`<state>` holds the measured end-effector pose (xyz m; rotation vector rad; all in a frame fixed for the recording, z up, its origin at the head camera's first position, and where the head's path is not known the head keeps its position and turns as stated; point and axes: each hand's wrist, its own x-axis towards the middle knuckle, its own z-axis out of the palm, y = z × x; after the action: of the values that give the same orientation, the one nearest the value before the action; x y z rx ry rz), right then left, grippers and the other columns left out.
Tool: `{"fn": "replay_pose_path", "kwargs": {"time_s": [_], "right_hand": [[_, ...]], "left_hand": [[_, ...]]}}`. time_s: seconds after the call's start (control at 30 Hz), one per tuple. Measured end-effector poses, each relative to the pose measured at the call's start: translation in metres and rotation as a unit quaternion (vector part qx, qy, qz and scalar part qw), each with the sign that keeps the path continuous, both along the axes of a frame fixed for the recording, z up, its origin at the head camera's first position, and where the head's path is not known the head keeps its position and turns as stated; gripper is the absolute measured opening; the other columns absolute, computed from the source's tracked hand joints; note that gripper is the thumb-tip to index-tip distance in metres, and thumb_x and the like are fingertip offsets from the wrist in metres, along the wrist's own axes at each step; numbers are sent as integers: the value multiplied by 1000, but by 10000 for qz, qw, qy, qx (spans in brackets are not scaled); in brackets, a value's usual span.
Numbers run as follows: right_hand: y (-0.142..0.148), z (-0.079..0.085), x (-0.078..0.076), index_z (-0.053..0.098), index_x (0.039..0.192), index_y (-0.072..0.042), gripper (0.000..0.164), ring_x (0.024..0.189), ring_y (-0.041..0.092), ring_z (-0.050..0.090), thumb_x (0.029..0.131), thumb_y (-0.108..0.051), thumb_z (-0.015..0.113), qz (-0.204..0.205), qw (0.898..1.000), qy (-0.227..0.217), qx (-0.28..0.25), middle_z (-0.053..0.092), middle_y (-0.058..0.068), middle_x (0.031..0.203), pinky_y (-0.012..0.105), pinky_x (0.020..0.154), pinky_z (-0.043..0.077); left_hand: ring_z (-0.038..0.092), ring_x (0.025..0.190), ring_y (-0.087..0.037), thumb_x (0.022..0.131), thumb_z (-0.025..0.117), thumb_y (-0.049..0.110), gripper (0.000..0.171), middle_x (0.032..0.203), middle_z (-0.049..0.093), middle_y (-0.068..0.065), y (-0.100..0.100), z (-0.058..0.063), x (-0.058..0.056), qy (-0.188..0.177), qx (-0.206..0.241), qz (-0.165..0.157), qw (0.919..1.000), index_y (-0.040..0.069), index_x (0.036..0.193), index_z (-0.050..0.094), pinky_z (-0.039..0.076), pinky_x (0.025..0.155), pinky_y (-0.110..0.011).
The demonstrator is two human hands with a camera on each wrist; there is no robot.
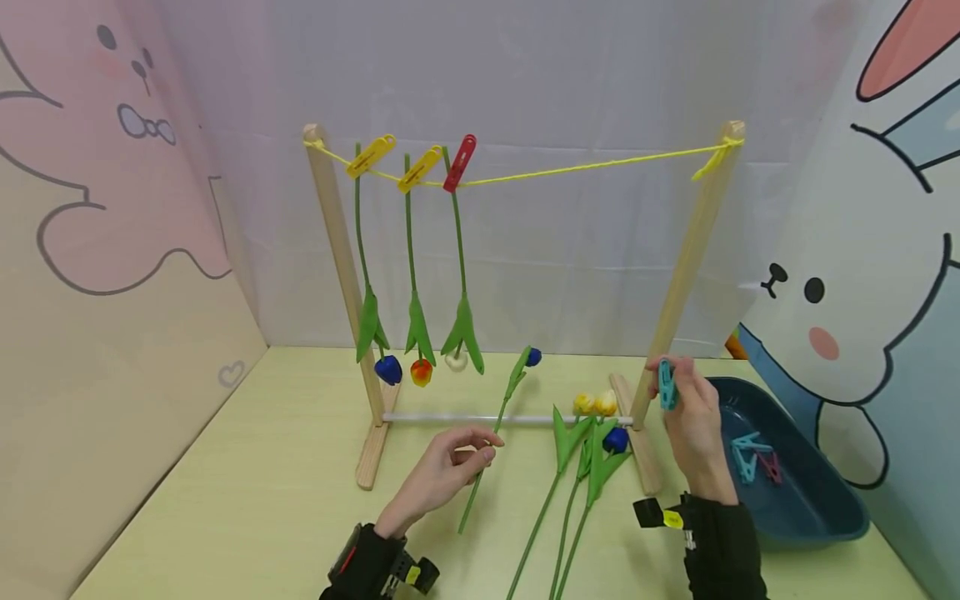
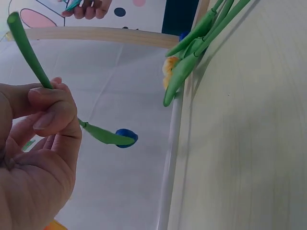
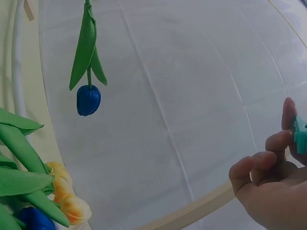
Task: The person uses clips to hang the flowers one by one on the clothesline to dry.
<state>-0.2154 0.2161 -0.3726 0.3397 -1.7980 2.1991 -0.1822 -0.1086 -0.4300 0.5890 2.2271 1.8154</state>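
Observation:
A blue tulip (image 1: pixel 516 379) with a green stem is pinched between the thumb and fingers of my left hand (image 1: pixel 442 468). Its bloom points away from me, toward the backdrop, while the stem end sticks out below the hand. My right hand (image 1: pixel 693 421) holds a teal clothespin (image 1: pixel 667 385) upright, beside the right post. Three tulips hang bloom-down from a yellow cord (image 1: pixel 585 167): a blue one (image 1: pixel 388 369), an orange-red one (image 1: pixel 422 372) and a white one (image 1: pixel 456 360). Two yellow clothespins (image 1: pixel 371 156) and a red clothespin (image 1: pixel 460 163) grip their stems.
Wooden posts (image 1: pixel 690 267) carry the cord, joined low down by a white rod (image 1: pixel 487 418). Loose tulips with yellow blooms (image 1: pixel 606 404) and a blue bloom (image 1: pixel 616 440) lie near the right foot. A dark blue basin (image 1: pixel 817 500) at right contains teal (image 1: pixel 746 457) and dark pink clothespins (image 1: pixel 770 467).

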Motion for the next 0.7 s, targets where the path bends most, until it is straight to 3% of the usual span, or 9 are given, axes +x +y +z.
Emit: {"fn": "replay_pose_path", "kwargs": {"time_s": [0.07,0.2,0.43,0.7], "right_hand": [[0,0,0,68,99,-20,40,84,12,47,110,-38,34,38,10000,-10,13,50,-6,81,39,93,22],[0,-1,-1,69,98,-20,40,81,13,48,111,-35,34,187,9996,187,-29,51,-5,80,35,91,28],[0,-2,-2,71,100,-16,39,77,16,46,111,-28,36,405,9972,577,-267,46,-1,76,25,79,39],[-3,-1,-2,70,99,-18,39,75,16,45,111,-29,34,319,9984,458,-86,46,-1,76,26,75,39]], "left_hand": [[48,63,-5,105,56,21,29,101,60,-18,-1,1,0,20,44,4,10000,4,126,65,39,60,-18],[49,67,-3,104,56,23,32,94,59,-3,0,2,1,169,259,157,9994,4,128,66,41,63,-18],[52,69,-4,102,60,17,29,88,64,5,1,0,0,692,733,401,9941,-3,122,68,45,64,-20],[66,77,-3,101,58,5,26,88,69,15,1,2,1,1357,1414,392,9798,-14,116,65,54,69,-20]]}}
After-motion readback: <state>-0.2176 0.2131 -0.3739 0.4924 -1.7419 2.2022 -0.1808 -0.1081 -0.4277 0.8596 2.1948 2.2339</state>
